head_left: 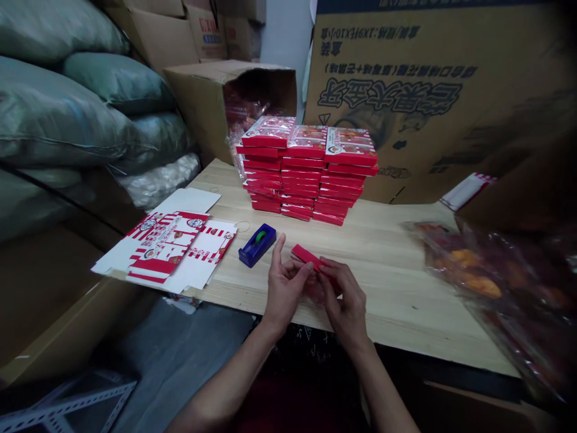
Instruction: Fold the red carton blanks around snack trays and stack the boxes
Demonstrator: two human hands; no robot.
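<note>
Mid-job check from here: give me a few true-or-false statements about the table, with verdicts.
1. The blue tape dispenser lies left of the left hand. True.
2. The red boxes are stacked in three columns. True.
3. The right hand grips the tape dispenser. False: it holds a small red piece.
4. The flat printed cartons lie on the floor. False: they lie on the wooden table.

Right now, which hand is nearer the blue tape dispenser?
Left. The left hand sits just beside the blue tape dispenser, not touching it; the right hand is farther off, past the left hand.
</note>
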